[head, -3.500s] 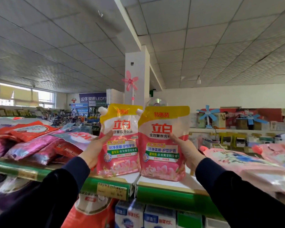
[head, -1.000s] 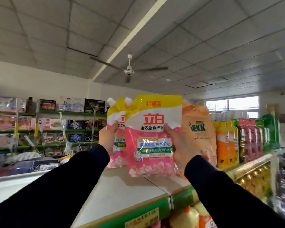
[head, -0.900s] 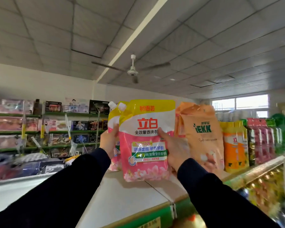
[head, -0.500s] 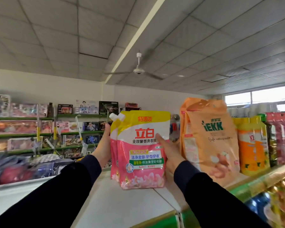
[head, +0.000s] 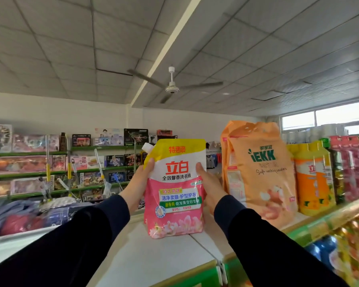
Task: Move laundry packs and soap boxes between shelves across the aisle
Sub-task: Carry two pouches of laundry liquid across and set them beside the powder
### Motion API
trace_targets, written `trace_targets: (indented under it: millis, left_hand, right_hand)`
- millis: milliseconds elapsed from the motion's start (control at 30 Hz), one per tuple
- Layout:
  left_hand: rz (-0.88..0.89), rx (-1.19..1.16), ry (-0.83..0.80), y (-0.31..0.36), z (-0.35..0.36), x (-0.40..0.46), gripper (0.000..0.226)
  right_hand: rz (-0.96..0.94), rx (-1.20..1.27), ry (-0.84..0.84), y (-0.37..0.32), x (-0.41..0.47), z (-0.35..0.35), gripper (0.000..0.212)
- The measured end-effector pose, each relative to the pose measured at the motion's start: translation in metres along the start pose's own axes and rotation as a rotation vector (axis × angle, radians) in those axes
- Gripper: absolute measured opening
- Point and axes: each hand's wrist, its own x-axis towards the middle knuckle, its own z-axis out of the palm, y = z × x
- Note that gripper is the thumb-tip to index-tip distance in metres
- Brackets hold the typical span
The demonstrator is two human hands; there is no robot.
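Observation:
A pink and yellow laundry pack [head: 175, 204] with a white spout stands upright, its bottom on the white top shelf [head: 153, 257]. My left hand [head: 140, 183] grips its left edge and my right hand [head: 207, 187] grips its right edge. The second, matching pack seen earlier is hidden behind this one, so I cannot tell which hand holds it. Both my dark sleeves reach up from the bottom corners.
Orange iEKK bags [head: 261, 172] stand just right of the pack, then yellow-orange bottles [head: 313, 179] and red packs [head: 352, 168]. Green shelves with toy boxes [head: 71, 162] line the far wall. A ceiling fan [head: 172, 88] hangs overhead. Folded cloth lies at the left.
I have turned from one shelf to the opposite one with both packs. They slid together, one behind the other, and came down onto the white shelf top.

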Motion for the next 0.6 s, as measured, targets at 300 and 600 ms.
trace_targets:
  millis: [300,600]
  left_hand:
    - [0.014,0.247,0.244,0.0,-0.004,0.014,0.044]
    - [0.107,0.283,0.248,-0.006,-0.005,0.007,0.032]
  right_hand:
    - [0.071,-0.135,0.029,-0.004,0.003,-0.002,0.045]
    - [-0.031,-0.141,0.15,0.004,0.011,0.017,0.053]
